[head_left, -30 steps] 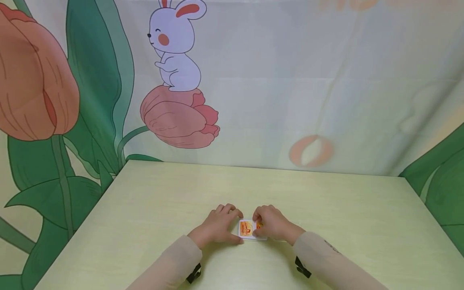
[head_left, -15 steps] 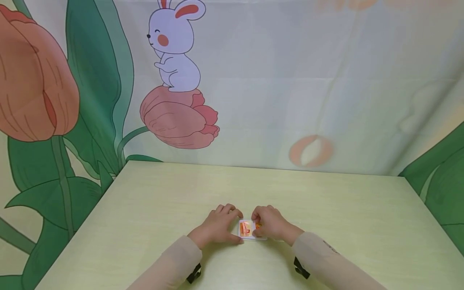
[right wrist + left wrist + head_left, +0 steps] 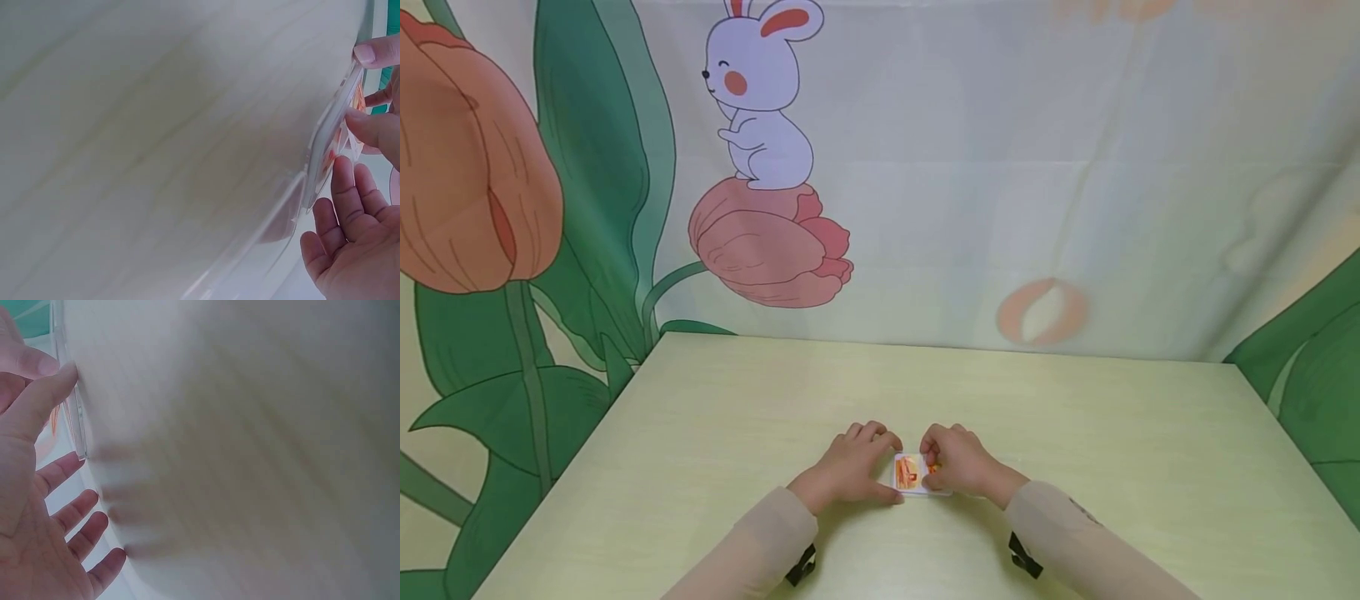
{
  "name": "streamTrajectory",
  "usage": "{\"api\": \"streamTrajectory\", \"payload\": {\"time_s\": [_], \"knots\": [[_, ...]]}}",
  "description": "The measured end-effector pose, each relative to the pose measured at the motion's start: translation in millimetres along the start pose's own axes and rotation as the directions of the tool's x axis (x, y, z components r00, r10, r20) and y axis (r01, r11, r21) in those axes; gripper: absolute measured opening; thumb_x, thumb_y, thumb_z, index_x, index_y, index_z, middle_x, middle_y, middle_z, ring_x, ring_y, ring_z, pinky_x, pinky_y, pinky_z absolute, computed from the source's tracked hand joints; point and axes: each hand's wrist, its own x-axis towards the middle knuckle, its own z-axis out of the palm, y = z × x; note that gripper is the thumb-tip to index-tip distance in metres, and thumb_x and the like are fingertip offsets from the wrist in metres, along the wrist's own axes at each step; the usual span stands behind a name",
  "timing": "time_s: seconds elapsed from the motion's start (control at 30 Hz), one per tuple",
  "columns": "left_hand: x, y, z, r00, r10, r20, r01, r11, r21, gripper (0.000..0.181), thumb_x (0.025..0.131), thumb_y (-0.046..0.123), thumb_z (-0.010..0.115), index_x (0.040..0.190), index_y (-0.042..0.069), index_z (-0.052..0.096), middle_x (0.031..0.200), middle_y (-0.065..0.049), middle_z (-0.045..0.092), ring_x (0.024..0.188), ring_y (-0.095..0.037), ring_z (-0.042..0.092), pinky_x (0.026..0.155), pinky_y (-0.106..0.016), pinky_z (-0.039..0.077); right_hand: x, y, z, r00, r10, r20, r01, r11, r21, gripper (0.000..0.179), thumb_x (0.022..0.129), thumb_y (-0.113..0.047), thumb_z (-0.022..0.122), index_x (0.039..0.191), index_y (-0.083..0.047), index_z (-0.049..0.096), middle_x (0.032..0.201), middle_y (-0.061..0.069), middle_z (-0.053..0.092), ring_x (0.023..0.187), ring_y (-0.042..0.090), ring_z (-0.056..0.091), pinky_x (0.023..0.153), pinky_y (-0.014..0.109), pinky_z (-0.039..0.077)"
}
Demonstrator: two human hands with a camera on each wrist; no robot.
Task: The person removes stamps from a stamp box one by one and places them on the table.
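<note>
A small flat clear plastic case (image 3: 917, 493) lies on the table, with orange-printed cards (image 3: 907, 472) on its white inside. My left hand (image 3: 854, 468) holds the case at its left end, thumb on the near edge and index finger at the far edge; the other fingers are spread on the table. My right hand (image 3: 961, 463) bends over the right half, thumb and fingers pinching an orange-printed card there. That hand covers most of this card. In the right wrist view, a transparent lid (image 3: 278, 228) extends from the case, and the card's edge (image 3: 356, 140) shows beside the thumb.
A pale wood-grain table (image 3: 760, 392) spreads around the hands. Behind it hangs a cloth backdrop (image 3: 925, 208) printed with a rabbit and tulips. Dark straps (image 3: 1026, 557) show at both wrists.
My right hand has shifted very slightly left over the case, then stays nearly still. The left hand keeps its place at the left end.
</note>
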Motion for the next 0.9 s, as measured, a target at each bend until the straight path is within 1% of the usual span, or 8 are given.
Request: {"api": "streamTrajectory", "payload": {"time_s": [0.13,0.4,0.67,0.8,0.9], "knots": [[0.0,-0.2,0.3,1.000,-0.001,0.000,0.001,1.000,0.011,0.059,0.070,0.047,0.074,0.116,0.019,0.051,0.122,-0.005,0.046,0.108,-0.026,0.042,0.087,-0.045,0.038,0.3,0.5,0.8,1.000,0.002,-0.001,-0.002,1.000,0.013,0.033,0.066,-0.008,0.079,0.086,-0.010,0.053,0.075,-0.004,0.055,0.077,0.015,0.039,0.073,0.031,0.028],[1.0,-0.7,1.2,1.000,0.004,-0.001,-0.004,1.000,0.006,0.058,0.071,0.048,0.073,0.117,0.019,0.051,0.123,-0.006,0.045,0.109,-0.027,0.042,0.087,-0.046,0.037,-1.3,0.0,0.7,1.000,0.009,-0.009,-0.008,1.000,0.026,0.033,0.066,-0.008,0.079,0.086,-0.010,0.053,0.074,-0.005,0.057,0.077,0.014,0.039,0.075,0.032,0.027],[1.1,0.4,0.7,1.000,0.008,-0.004,-0.008,1.000,0.006,0.059,0.070,0.048,0.073,0.117,0.019,0.051,0.122,-0.006,0.046,0.109,-0.027,0.042,0.087,-0.045,0.038,-1.6,-1.3,-0.8,0.998,0.060,-0.005,-0.059,0.996,0.068,0.031,0.067,-0.006,0.078,0.085,-0.011,0.053,0.074,-0.004,0.057,0.078,0.014,0.040,0.073,0.031,0.028],[0.9,1.3,0.0,1.000,0.010,-0.003,-0.010,1.000,0.002,0.059,0.071,0.047,0.074,0.116,0.019,0.051,0.123,-0.006,0.046,0.109,-0.027,0.042,0.087,-0.046,0.038,-1.5,-0.8,-1.0,0.996,0.091,0.000,-0.091,0.990,0.104,0.029,0.068,-0.005,0.077,0.085,-0.010,0.054,0.074,-0.003,0.057,0.079,0.015,0.041,0.072,0.030,0.030],[1.0,1.4,0.1,1.000,0.006,-0.001,-0.006,1.000,-0.001,0.059,0.071,0.048,0.073,0.117,0.019,0.051,0.123,-0.007,0.045,0.109,-0.027,0.042,0.087,-0.047,0.037,-1.1,1.0,-0.3,0.995,0.099,0.009,-0.099,0.987,0.129,0.028,0.069,-0.004,0.076,0.086,-0.010,0.054,0.076,-0.002,0.057,0.080,0.014,0.042,0.073,0.029,0.032]]}}
